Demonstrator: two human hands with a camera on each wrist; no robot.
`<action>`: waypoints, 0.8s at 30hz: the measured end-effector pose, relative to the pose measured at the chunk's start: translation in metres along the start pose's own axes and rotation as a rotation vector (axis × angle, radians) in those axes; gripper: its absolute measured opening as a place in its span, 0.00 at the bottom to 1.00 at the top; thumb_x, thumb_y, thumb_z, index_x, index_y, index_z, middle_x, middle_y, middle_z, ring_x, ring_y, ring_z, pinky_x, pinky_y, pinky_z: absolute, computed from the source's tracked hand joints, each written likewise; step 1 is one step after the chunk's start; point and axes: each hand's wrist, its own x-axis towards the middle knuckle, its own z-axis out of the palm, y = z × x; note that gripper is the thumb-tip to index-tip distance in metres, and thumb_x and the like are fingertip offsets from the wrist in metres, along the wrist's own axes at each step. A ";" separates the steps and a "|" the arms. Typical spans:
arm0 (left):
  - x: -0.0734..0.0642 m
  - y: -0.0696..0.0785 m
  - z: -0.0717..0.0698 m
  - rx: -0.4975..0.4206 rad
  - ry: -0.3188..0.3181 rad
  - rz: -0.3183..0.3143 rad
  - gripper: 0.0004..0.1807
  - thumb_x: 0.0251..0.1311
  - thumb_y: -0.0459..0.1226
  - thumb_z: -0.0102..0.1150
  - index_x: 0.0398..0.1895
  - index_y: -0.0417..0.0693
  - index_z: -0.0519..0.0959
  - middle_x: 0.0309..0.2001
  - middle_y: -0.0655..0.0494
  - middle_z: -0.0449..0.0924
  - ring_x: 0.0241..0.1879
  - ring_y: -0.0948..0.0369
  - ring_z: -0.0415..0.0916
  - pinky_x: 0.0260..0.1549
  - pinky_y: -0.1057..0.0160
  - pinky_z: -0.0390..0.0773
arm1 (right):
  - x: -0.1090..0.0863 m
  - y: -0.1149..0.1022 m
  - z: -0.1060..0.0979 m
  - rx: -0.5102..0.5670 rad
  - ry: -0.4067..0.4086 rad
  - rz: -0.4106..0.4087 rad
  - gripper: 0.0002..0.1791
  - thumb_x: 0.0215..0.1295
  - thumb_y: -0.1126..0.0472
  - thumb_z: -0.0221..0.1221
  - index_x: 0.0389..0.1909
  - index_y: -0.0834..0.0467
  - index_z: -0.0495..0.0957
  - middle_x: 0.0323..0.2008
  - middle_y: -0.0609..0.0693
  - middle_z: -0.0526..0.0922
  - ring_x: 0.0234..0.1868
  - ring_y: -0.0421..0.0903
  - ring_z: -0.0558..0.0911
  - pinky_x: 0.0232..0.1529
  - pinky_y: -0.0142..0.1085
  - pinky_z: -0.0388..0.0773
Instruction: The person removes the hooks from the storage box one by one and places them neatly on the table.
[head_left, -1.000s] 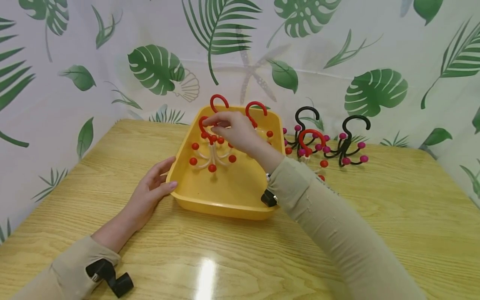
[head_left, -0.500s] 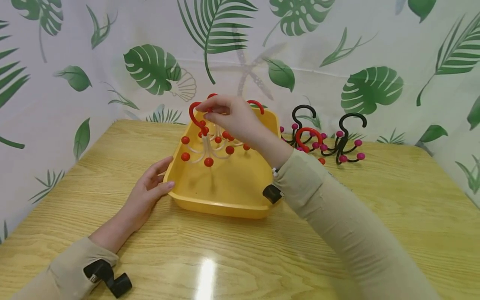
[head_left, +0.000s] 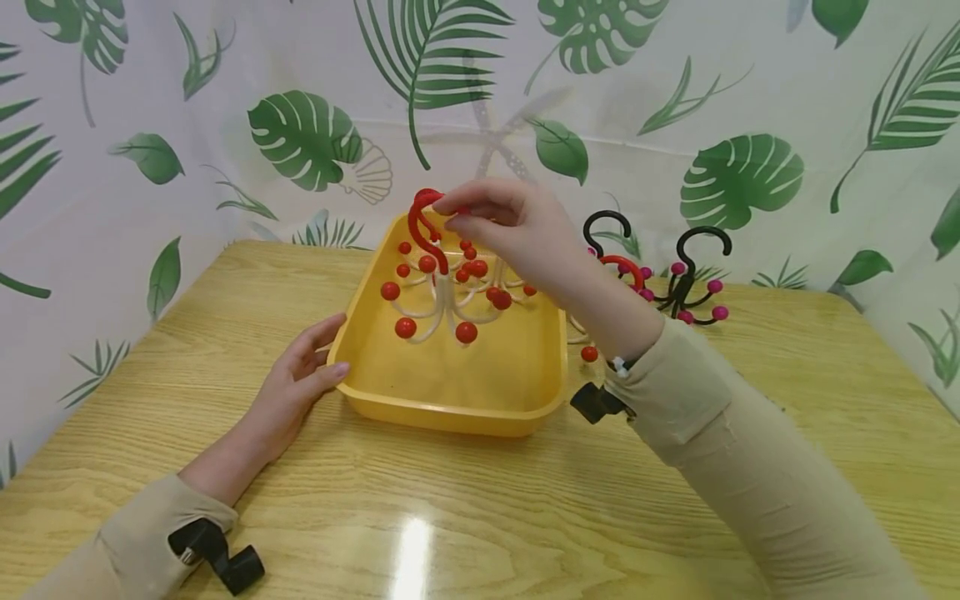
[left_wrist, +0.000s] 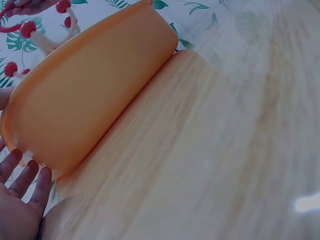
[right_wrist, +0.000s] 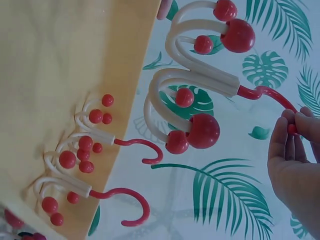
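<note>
One hanger (head_left: 445,292) rightward; two (right_wrist: 101,137) in tray (head_left: 465,375)

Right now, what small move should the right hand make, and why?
Probably, the right hand should carry the held hanger rightward past the tray: it hangs above the tray by its pinched red hook, the left hand touches the tray's left side, and a black-hooked hanger stands on the table to the right.

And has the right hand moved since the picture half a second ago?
Yes: in the head view, the right hand has shifted rightward, judged against the yellow tray.
</note>
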 end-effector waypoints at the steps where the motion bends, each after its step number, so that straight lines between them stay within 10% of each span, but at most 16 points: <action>1: 0.000 -0.001 0.000 0.000 0.001 -0.001 0.33 0.66 0.31 0.51 0.73 0.43 0.54 0.65 0.47 0.56 0.57 0.55 0.64 0.49 0.70 0.73 | -0.003 -0.001 -0.003 0.009 0.011 0.001 0.12 0.65 0.68 0.58 0.48 0.63 0.81 0.46 0.52 0.82 0.46 0.45 0.81 0.51 0.36 0.75; 24: 0.000 -0.002 -0.001 0.000 -0.011 0.003 0.33 0.67 0.32 0.51 0.73 0.44 0.55 0.67 0.48 0.55 0.58 0.53 0.63 0.50 0.68 0.73 | -0.088 -0.005 -0.077 0.048 0.300 -0.007 0.10 0.63 0.69 0.60 0.44 0.64 0.83 0.40 0.52 0.84 0.42 0.44 0.82 0.45 0.28 0.76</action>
